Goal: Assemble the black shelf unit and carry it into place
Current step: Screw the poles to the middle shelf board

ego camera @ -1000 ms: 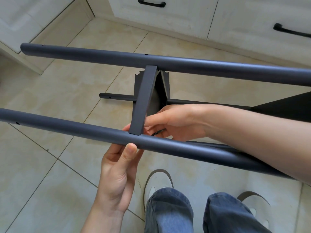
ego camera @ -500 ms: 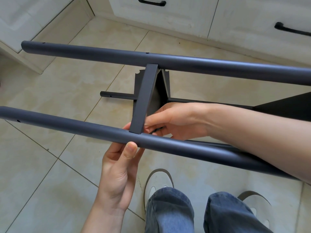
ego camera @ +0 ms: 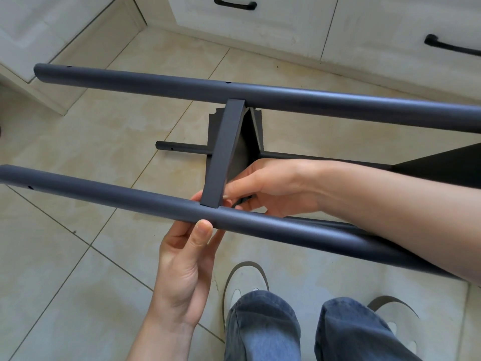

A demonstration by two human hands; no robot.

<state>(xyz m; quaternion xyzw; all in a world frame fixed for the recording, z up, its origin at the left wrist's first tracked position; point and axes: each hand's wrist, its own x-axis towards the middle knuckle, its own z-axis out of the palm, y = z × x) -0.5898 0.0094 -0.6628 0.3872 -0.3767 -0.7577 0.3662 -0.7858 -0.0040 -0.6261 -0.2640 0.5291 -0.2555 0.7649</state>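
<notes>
The left hand [ego camera: 187, 267] is raised from below to the near tube [ego camera: 260, 225] of the black shelf unit [ego camera: 234, 142]; its thumb is laid against the tube's near side and its fingers are curled up behind it, so the tube is gripped just beneath the joint with the crossbar [ego camera: 223, 152]. The right hand [ego camera: 270, 186] is reached in from the right, between the two long tubes, and its fingertips are closed on a small dark object at the foot of the crossbar; what that object is cannot be told. The crossbar is set between the near tube and the far tube [ego camera: 260, 97], both lying roughly level and parallel, with small holes along them. Below, a thinner lower tube [ego camera: 182, 147] and dark panels of the same unit are seen. No writing or brand can be read anywhere. Beneath it all is a floor [ego camera: 78, 256] of beige tiles, and along the far side white cabinets [ego camera: 286, 27] with black handles are set. Blue trouser legs [ego camera: 263, 329] and pale shoes [ego camera: 244, 280] are seen at the bottom.
</notes>
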